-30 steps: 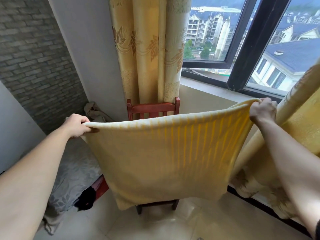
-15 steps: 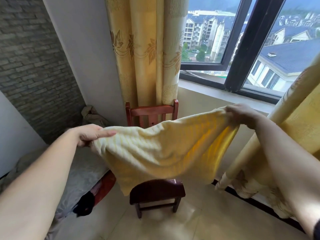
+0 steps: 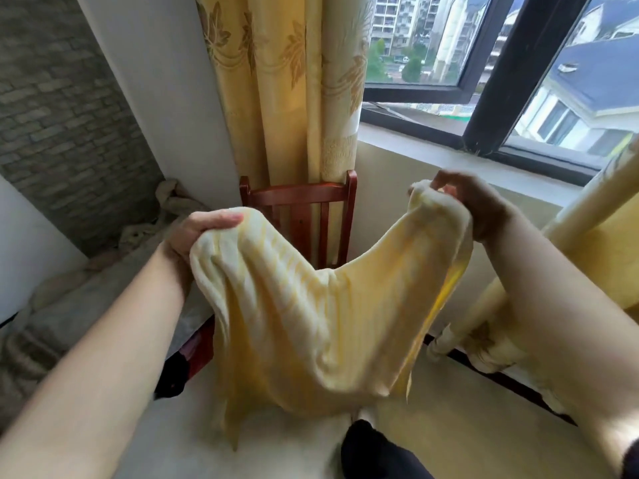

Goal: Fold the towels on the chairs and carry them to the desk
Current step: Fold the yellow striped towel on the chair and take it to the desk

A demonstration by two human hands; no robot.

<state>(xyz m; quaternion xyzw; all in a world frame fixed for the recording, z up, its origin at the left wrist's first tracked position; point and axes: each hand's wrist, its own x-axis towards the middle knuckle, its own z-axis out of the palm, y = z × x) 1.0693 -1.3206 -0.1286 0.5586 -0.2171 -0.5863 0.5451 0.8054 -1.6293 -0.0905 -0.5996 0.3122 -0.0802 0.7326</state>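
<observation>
The towel [image 3: 294,305] is looking like soft, fuzzy yellow cloth with stripes woven in. The chair [image 3: 301,195] is showing dark red wood that is shining a bit. The curtain [image 3: 276,81] is hanging as thin gold cloth with a leaf pattern. The wall [image 3: 62,115] is looking like rough grey brick. The floor [image 3: 466,409] is looking smooth and pale.

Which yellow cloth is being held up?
The striped towel, gripped by the left hand and right hand; the leaf-patterned curtain just hangs by the window.

Towel [image 3: 304,305] hangs before chair [image 3: 301,195], curtain [image 3: 287,81] behind.
</observation>
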